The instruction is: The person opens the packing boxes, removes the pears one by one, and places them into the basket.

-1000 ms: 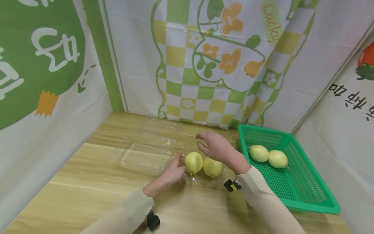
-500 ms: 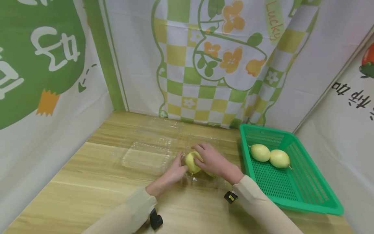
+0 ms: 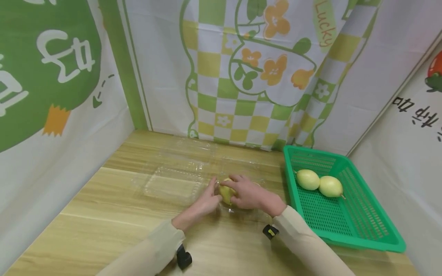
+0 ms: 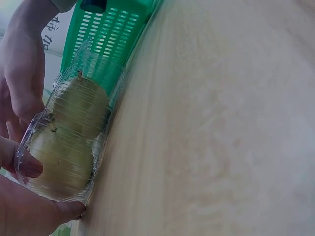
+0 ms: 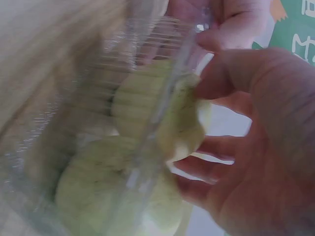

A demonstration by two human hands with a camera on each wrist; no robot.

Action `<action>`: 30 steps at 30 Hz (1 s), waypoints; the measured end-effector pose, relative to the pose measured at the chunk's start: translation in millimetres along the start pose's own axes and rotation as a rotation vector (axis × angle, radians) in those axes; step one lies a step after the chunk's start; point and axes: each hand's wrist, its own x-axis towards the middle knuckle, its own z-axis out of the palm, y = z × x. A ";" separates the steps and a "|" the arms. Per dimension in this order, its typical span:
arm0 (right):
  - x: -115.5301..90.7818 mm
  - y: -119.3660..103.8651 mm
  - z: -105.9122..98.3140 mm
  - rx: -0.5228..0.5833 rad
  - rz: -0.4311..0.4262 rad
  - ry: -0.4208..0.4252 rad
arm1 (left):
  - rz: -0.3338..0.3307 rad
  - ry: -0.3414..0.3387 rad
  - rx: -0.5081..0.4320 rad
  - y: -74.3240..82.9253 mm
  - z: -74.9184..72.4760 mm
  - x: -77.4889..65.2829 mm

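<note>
A clear plastic fruit box holds two yellow-green pears side by side on the table. My left hand pinches the box's left end between thumb and finger, as the left wrist view shows. Over the box, my right hand grips the left pear, thumb on one side and curled fingers on the other. The second pear sits beside it in the box, mostly hidden under the right hand in the head view.
A green basket with two more pears stands at the right. Another clear plastic box lies open to the left, its lid folded back. Printed cloth walls close off the table's back and sides.
My right hand has come down and left from above the box onto the left pear and now grips it. The left hand stays at the box's end.
</note>
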 end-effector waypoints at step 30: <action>8.6 2.5 19.1 -0.085 -0.058 0.163 | 0.011 -0.024 0.014 -0.4 0.0 -1.8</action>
